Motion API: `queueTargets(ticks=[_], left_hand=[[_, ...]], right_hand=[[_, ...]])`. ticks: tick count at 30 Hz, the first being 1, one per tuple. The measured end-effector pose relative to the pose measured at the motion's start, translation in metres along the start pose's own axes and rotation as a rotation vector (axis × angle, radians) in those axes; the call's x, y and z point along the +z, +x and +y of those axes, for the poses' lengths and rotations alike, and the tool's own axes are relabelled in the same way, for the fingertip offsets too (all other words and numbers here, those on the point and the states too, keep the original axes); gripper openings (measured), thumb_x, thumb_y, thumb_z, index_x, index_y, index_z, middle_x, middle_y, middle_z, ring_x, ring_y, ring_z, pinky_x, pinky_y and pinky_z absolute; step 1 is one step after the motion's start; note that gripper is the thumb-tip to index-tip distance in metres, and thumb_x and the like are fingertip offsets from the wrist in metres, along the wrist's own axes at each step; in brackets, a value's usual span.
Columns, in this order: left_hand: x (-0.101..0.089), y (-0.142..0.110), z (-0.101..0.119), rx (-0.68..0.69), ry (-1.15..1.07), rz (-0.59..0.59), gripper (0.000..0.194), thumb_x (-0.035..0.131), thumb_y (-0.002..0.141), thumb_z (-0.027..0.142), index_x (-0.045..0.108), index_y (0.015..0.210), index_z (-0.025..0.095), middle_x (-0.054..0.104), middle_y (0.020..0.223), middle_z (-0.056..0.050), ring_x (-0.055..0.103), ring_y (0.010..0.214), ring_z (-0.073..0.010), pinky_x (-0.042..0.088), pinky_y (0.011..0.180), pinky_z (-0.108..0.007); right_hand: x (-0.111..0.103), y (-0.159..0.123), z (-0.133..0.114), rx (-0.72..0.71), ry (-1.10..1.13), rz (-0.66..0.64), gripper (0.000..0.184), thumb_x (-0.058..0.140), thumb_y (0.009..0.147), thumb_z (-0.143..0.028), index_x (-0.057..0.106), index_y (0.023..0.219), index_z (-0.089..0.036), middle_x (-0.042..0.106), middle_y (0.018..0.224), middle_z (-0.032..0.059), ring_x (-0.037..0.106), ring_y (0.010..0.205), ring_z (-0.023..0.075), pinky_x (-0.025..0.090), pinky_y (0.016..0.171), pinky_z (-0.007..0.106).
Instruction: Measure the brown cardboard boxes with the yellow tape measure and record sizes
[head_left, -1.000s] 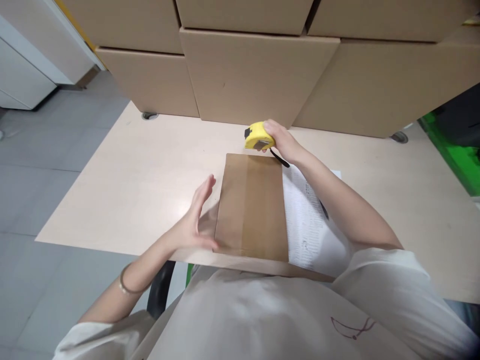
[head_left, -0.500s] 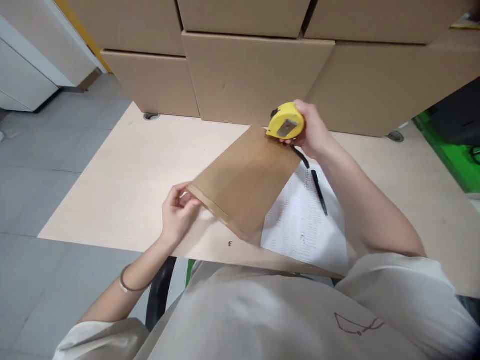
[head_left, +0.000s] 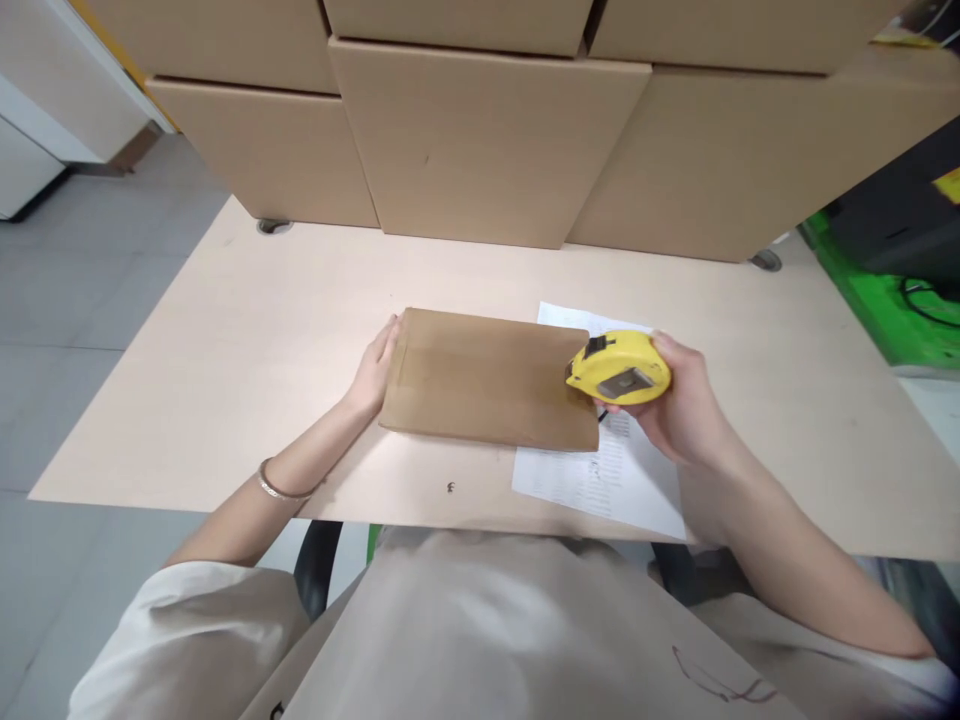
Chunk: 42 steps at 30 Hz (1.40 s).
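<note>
A flat brown cardboard box (head_left: 491,380) lies crosswise before me, just above the table or on it; I cannot tell which. My left hand (head_left: 375,368) holds its left end, fingers along that edge and the thumb hidden. In my right hand (head_left: 686,400) is a yellow tape measure (head_left: 622,368), its front end over the box's right end. No drawn-out blade can be seen. A printed sheet of paper (head_left: 600,490) lies partly beneath the box. Only a short black bit of the pen (head_left: 602,415) shows by my right fingers.
Large cardboard boxes (head_left: 487,150) are stacked along the back of the pale table (head_left: 187,400). Cable holes (head_left: 274,227) pierce its rear corners. On the right, dark equipment (head_left: 900,220) stands on a green surface (head_left: 862,300). A small dark mark (head_left: 451,487) is near the front edge.
The box has turned from slanted to nearly straight across and come lower. My right hand has brought the tape measure toward me and rightward. The pen is now mostly covered.
</note>
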<state>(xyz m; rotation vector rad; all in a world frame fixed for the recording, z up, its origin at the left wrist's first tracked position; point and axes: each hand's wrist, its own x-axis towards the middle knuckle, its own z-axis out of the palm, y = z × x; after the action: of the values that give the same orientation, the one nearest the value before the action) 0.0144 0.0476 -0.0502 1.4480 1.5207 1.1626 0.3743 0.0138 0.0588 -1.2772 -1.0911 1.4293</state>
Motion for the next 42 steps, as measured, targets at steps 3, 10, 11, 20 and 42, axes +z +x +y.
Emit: queueTargets(ticks=[3, 10, 11, 20, 42], left_hand=[[-0.007, -0.002, -0.007, -0.081, -0.068, -0.048, 0.071, 0.06, 0.111, 0.076, 0.08, 0.152, 0.022, 0.065, 0.179, -0.016, 0.046, 0.179, -0.0397, 0.025, 0.151, -0.063], [-0.011, -0.012, -0.017, -0.102, -0.346, -0.196, 0.115, 0.093, 0.089, 0.07, 0.04, 0.186, 0.041, 0.03, 0.201, -0.01, 0.023, 0.187, -0.0469, 0.024, 0.15, -0.07], [-0.011, -0.013, -0.017, -0.093, -0.342, -0.235, 0.118, 0.095, 0.088, 0.065, 0.036, 0.188, 0.042, 0.028, 0.202, -0.008, 0.023, 0.187, -0.0477, 0.026, 0.149, -0.07], [-0.002, -0.013, -0.009, -0.057, -0.43, -0.24, 0.106, 0.094, 0.086, 0.053, 0.046, 0.179, 0.033, 0.05, 0.189, -0.013, 0.044, 0.177, -0.0474, 0.038, 0.145, -0.067], [-0.008, -0.007, -0.021, -0.072, -0.348, -0.199, 0.108, 0.091, 0.083, 0.045, 0.051, 0.183, 0.042, 0.055, 0.177, -0.006, 0.025, 0.182, -0.0488, 0.008, 0.154, -0.066]], right_hand=[[-0.016, -0.002, 0.015, 0.03, -0.137, -0.055, 0.05, 0.07, 0.099, -0.073, 0.076, 0.081, -0.027, 0.072, 0.07, 0.0086, 0.066, 0.06, 0.0257, 0.054, 0.052, 0.038], [-0.024, 0.024, 0.004, -0.14, -0.289, -0.018, 0.041, 0.063, 0.107, -0.069, 0.072, 0.091, -0.032, 0.076, 0.086, 0.0085, 0.069, 0.069, 0.0298, 0.057, 0.059, 0.044], [-0.012, 0.033, -0.003, -0.158, -0.269, -0.067, 0.043, 0.063, 0.107, -0.072, 0.072, 0.095, -0.031, 0.076, 0.088, 0.0081, 0.069, 0.068, 0.0286, 0.057, 0.056, 0.042], [0.151, 0.106, -0.023, -0.123, -0.433, -0.495, 0.065, 0.07, 0.1, -0.091, 0.059, 0.098, -0.027, 0.067, 0.081, 0.003, 0.061, 0.069, 0.0206, 0.047, 0.059, 0.033], [-0.048, 0.083, -0.003, -0.007, -0.436, -0.126, 0.051, 0.077, 0.083, -0.076, 0.067, 0.076, -0.026, 0.069, 0.067, 0.006, 0.056, 0.045, 0.0185, 0.042, 0.039, 0.032]])
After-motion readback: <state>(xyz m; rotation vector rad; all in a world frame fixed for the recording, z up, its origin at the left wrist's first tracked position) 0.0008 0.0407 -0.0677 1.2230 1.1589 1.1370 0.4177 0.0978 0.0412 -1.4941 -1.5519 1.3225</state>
